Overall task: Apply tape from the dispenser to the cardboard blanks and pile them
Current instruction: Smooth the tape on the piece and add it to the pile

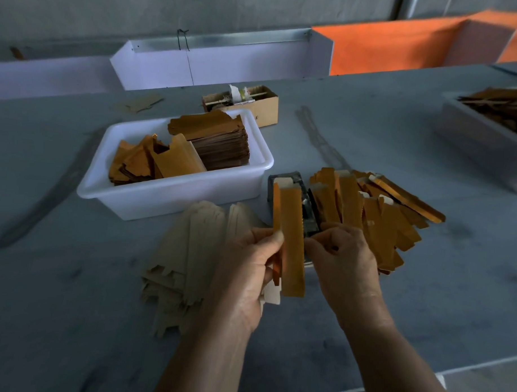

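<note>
A folded orange cardboard blank stands lengthwise in front of me, over the dark tape dispenser. My left hand grips its left edge, thumb on top. My right hand pinches at its right edge, fingers curled. A fanned pile of orange blanks lies to the right of the dispenser. A fan of pale beige blanks lies on the table to the left, partly under my left hand. Most of the dispenser is hidden behind the blank.
A white plastic bin with stacked orange and brown blanks sits at the left centre. Behind it is a small cardboard box. Another white tray of blanks is at the far right. White and orange panels line the back edge.
</note>
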The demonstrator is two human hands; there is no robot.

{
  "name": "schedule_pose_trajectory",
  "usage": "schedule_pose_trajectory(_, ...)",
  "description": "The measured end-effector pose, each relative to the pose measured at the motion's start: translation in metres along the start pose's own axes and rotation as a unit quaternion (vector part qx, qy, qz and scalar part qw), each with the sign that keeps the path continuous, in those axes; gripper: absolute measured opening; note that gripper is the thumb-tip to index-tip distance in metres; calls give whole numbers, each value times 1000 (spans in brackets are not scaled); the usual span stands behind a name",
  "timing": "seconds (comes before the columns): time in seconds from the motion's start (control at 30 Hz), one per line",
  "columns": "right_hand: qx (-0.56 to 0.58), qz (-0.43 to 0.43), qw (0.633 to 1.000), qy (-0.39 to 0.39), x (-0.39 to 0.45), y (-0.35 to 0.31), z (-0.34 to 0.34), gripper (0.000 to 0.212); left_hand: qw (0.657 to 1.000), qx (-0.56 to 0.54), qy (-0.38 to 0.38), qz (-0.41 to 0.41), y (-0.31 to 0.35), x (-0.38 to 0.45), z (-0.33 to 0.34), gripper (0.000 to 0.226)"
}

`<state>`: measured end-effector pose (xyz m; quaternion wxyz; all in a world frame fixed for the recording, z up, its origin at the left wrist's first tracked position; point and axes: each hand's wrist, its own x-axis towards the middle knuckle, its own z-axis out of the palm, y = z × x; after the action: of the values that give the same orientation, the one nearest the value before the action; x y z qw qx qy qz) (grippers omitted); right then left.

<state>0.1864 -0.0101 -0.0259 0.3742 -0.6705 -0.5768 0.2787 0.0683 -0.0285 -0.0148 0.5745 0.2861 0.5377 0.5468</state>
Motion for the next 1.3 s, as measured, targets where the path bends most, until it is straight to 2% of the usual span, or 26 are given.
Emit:
schedule_pose_trajectory(0.37, 12, -37, 998, 45, -8, 1, 7, 18, 983, 170, 15, 63, 1, 7, 8, 9)
schedule_pose_trajectory(0.57, -143, -106, 981, 72, -6, -7, 3, 11, 973, 219, 22, 67, 6, 7, 9, 9)
schedule_pose_trajectory(0.8, -264, -108, 958, 17, -5, -15, -6, 14, 957, 278, 32, 72, 9, 7, 11, 6)
schedule_pose_trajectory(0.87, -229, -108, 967, 22, -5, -13, -10, 10, 958, 278, 25, 64, 11, 7, 10, 7)
schedule_pose_trajectory(0.93, -136, -102, 985, 23, -5, -9, -17, 9, 966, 255, 13, 44, 13, 5, 9, 7)
schedule_pose_trajectory(1.0, 17, -58, 998, -21, -7, -7, -28, 14, 971, 236, 5, 29, 14, 4, 8, 5)
schedule_pose_trajectory(1.07, 154, -17, 984, -87, -10, -10, -38, 13, 973, 229, 10, 31, 13, 0, 6, 4)
schedule_pose_trajectory(1.2, 186, -52, 967, -166, -12, -16, -44, 13, 978, 204, 10, 32, 13, -9, 4, 5)
schedule_pose_trajectory(1.3, 175, -77, 966, -176, -12, -20, -42, 16, 980, 197, 3, 33, 15, -14, 4, 6)
